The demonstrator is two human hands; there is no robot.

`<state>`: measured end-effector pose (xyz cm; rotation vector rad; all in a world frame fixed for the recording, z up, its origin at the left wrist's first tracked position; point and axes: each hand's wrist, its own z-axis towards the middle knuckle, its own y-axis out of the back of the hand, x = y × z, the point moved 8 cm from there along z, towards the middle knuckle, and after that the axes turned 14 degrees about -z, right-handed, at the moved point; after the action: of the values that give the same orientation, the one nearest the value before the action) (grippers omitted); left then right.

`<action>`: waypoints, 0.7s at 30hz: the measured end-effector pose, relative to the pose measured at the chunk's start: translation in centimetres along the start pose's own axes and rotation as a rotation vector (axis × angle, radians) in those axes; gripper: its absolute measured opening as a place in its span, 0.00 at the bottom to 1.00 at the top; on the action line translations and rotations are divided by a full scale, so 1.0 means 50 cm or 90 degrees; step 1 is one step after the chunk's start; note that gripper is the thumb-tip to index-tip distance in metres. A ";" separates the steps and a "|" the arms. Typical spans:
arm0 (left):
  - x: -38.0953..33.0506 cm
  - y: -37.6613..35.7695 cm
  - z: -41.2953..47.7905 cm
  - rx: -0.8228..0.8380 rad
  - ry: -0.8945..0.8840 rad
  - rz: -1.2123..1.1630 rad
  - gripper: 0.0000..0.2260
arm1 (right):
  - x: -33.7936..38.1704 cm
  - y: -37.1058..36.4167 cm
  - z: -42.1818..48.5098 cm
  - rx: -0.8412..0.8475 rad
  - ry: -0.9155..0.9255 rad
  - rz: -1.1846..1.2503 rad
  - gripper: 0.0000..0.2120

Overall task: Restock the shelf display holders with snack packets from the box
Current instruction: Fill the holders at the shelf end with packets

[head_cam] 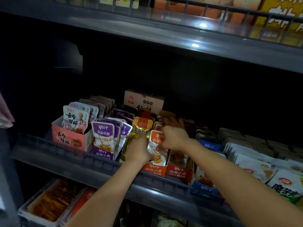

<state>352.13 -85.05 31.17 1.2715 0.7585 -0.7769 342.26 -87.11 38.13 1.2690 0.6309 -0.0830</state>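
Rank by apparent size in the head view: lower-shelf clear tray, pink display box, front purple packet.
1. clear tray: largest, though nearest the camera.
2-3. pink display box and front purple packet: look alike, so unranked.

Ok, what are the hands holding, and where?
Left hand grips the shiny gold foil snack packet at its lower half; right hand pinches the orange-and-white packet near its top.

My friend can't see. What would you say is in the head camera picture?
Two bare hands reach among snack packets on a dim shop shelf: the left hand grips a gold packet, and the right hand pinches an orange packet in the orange holder. Purple packets stand to the left.
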 end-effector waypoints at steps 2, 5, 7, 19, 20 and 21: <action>0.002 -0.001 0.001 0.001 0.012 0.002 0.26 | 0.004 0.003 -0.001 -0.012 0.008 0.001 0.34; 0.005 -0.003 0.001 -0.002 0.024 0.005 0.27 | -0.002 -0.008 -0.002 0.031 0.002 0.062 0.32; 0.003 -0.004 0.000 -0.008 0.024 0.020 0.27 | -0.010 -0.022 -0.002 0.102 -0.019 0.137 0.28; 0.004 -0.006 -0.001 -0.009 0.039 0.053 0.28 | -0.020 -0.032 0.011 0.098 -0.054 0.127 0.28; 0.005 -0.006 -0.001 -0.007 0.040 0.045 0.29 | -0.021 -0.031 0.009 0.096 -0.053 0.142 0.27; 0.007 -0.006 -0.001 -0.003 0.043 0.034 0.29 | -0.021 -0.031 0.006 0.097 -0.053 0.168 0.25</action>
<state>352.08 -85.09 30.71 1.3141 0.7776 -0.6919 340.88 -88.19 37.33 1.4781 0.3873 0.0348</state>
